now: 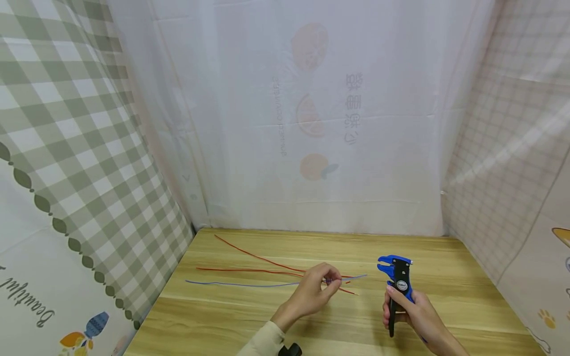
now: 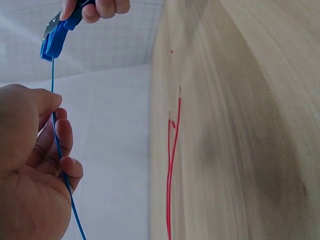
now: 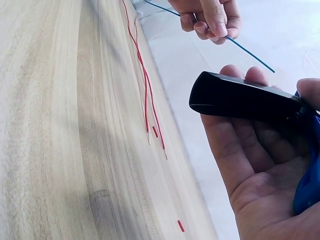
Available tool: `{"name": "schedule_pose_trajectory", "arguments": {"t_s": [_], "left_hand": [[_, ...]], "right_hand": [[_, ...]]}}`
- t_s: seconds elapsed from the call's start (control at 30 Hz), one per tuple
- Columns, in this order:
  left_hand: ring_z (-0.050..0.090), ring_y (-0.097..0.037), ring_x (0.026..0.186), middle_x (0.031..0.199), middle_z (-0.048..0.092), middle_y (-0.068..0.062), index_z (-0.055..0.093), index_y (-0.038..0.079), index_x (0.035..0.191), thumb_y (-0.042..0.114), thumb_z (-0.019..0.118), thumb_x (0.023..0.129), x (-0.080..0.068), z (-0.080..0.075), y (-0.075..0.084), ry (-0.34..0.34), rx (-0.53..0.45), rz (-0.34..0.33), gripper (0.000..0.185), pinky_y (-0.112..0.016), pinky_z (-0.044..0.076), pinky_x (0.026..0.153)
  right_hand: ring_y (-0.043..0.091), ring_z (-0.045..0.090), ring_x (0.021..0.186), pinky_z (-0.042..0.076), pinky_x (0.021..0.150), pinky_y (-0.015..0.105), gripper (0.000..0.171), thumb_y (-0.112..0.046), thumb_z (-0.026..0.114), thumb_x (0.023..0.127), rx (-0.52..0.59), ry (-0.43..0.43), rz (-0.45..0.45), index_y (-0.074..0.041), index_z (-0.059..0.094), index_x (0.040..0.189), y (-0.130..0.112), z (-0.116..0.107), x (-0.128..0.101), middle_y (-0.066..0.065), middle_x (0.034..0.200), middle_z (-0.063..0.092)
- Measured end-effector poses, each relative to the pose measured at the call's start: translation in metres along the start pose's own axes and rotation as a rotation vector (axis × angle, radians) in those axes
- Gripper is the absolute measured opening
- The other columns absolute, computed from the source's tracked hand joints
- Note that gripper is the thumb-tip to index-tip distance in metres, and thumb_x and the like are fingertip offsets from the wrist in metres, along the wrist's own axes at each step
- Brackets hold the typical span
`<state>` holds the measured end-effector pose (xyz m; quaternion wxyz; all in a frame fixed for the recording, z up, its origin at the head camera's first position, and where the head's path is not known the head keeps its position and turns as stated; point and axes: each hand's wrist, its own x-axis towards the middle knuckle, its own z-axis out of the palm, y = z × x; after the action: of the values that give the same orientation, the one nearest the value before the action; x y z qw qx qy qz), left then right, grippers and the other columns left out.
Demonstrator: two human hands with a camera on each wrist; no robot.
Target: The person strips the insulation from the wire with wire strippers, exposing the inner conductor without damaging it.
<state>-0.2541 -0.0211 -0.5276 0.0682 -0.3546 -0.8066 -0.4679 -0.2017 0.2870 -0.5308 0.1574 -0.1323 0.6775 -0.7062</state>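
Blue wire (image 1: 249,284): lies lengthwise across the middle of the wooden table (image 1: 356,326), lower centre of the head view; its right end is lifted off the wood and runs through the left hand. In the left wrist view it climbs from the bottom edge up to the blue head of the tool at upper left.

Left hand (image 1: 311,291): fingers curled, thumb and fingertips pinching the blue wire near its right end, lower centre of the head view. A light sleeve (image 1: 262,341) covers the wrist.

Wire stripper (image 1: 398,287): blue head, black handles, held upright at lower right of the head view, just right of the wire's free tip. Whether the wire tip sits in the head cannot be told.

Right hand (image 1: 418,316): wrapped round the black handles of the wire stripper; in the right wrist view one handle lies across the palm with the fingers behind it.

Red wires (image 1: 267,267): two long strands flat on the table, beyond the blue wire, running from upper left toward the left hand, ends near each other.

Red scraps (image 3: 180,226): short bits of red insulation on the wood near the red wire ends.

Backdrop: white cloth with faint fruit prints behind the table; green check cloth (image 1: 67,123) at left of the frame.
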Motion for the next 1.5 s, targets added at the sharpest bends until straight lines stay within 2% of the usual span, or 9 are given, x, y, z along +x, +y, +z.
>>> {"name": "schedule_pose_trajectory", "arguments": {"t_s": [0.23, 0.6, 0.77, 0.83, 1.0, 1.23, 1.4, 1.5], "left_hand": [[0.057, 0.007, 0.092, 0.102, 0.076, -0.008, 0.074, 0.011, 0.110, 0.006, 0.072, 0.110, 0.003, -0.006, 0.007, 0.026, 0.006, 0.014, 0.005, -0.017, 0.059, 0.085], [0.059, 0.005, 0.092, 0.103, 0.077, -0.008, 0.075, 0.009, 0.109, 0.010, 0.071, 0.111, 0.004, -0.012, 0.012, 0.053, 0.030, 0.028, 0.005, -0.017, 0.058, 0.086], [0.059, 0.004, 0.091, 0.102, 0.077, -0.007, 0.075, 0.013, 0.108, 0.008, 0.070, 0.111, 0.004, -0.014, 0.013, 0.060, 0.043, 0.051, 0.007, -0.015, 0.057, 0.085], [0.059, 0.004, 0.091, 0.102, 0.077, -0.007, 0.075, 0.012, 0.108, 0.009, 0.071, 0.111, 0.004, -0.015, 0.014, 0.060, 0.046, 0.058, 0.006, -0.015, 0.057, 0.085], [0.060, 0.003, 0.091, 0.101, 0.077, -0.007, 0.076, 0.007, 0.108, 0.010, 0.071, 0.112, 0.004, -0.015, 0.014, 0.065, 0.054, 0.082, 0.006, -0.017, 0.059, 0.084], [0.061, 0.002, 0.090, 0.100, 0.077, -0.007, 0.077, 0.006, 0.109, 0.010, 0.072, 0.111, 0.005, -0.016, 0.015, 0.068, 0.069, 0.101, 0.007, -0.013, 0.055, 0.084], [0.061, 0.000, 0.089, 0.100, 0.077, -0.006, 0.077, 0.006, 0.108, 0.010, 0.072, 0.111, 0.005, -0.016, 0.016, 0.073, 0.089, 0.110, 0.006, -0.012, 0.055, 0.083], [0.062, -0.001, 0.089, 0.101, 0.078, -0.007, 0.078, 0.005, 0.109, 0.010, 0.072, 0.111, 0.005, -0.017, 0.017, 0.067, 0.095, 0.108, 0.008, -0.012, 0.055, 0.084]], "right_hand": [[0.017, 0.078, 0.081, 0.070, 0.081, 0.051, 0.040, -0.021, 0.033, 0.126, -0.005, -0.065, -0.027, -0.010, 0.067, 0.107, -0.005, 0.002, -0.002, -0.001, 0.089, 0.076], [0.016, 0.080, 0.082, 0.070, 0.084, 0.049, 0.040, -0.020, 0.034, 0.125, -0.019, -0.128, -0.010, -0.010, 0.068, 0.108, -0.009, 0.004, -0.002, -0.002, 0.091, 0.077], [0.016, 0.080, 0.082, 0.070, 0.083, 0.049, 0.039, -0.018, 0.036, 0.125, -0.025, -0.151, -0.020, -0.006, 0.068, 0.107, -0.010, 0.004, -0.002, -0.001, 0.090, 0.078], [0.017, 0.080, 0.082, 0.070, 0.083, 0.049, 0.040, -0.018, 0.036, 0.125, -0.027, -0.160, -0.026, -0.001, 0.067, 0.107, -0.010, 0.004, -0.001, -0.001, 0.090, 0.078], [0.016, 0.080, 0.082, 0.069, 0.082, 0.048, 0.041, -0.017, 0.034, 0.125, -0.033, -0.184, -0.032, 0.003, 0.066, 0.108, -0.010, 0.005, 0.000, -0.001, 0.090, 0.078], [0.016, 0.080, 0.084, 0.070, 0.084, 0.047, 0.041, -0.016, 0.033, 0.125, -0.042, -0.204, -0.001, -0.003, 0.068, 0.108, -0.011, 0.005, 0.000, -0.001, 0.092, 0.078], [0.016, 0.080, 0.083, 0.070, 0.083, 0.048, 0.041, -0.017, 0.034, 0.125, -0.063, -0.201, 0.004, 0.002, 0.067, 0.108, -0.011, 0.007, 0.000, 0.000, 0.091, 0.079], [0.016, 0.080, 0.083, 0.070, 0.082, 0.047, 0.040, -0.018, 0.035, 0.125, -0.058, -0.208, 0.010, 0.000, 0.067, 0.109, -0.010, 0.008, 0.002, 0.001, 0.091, 0.079]]}}
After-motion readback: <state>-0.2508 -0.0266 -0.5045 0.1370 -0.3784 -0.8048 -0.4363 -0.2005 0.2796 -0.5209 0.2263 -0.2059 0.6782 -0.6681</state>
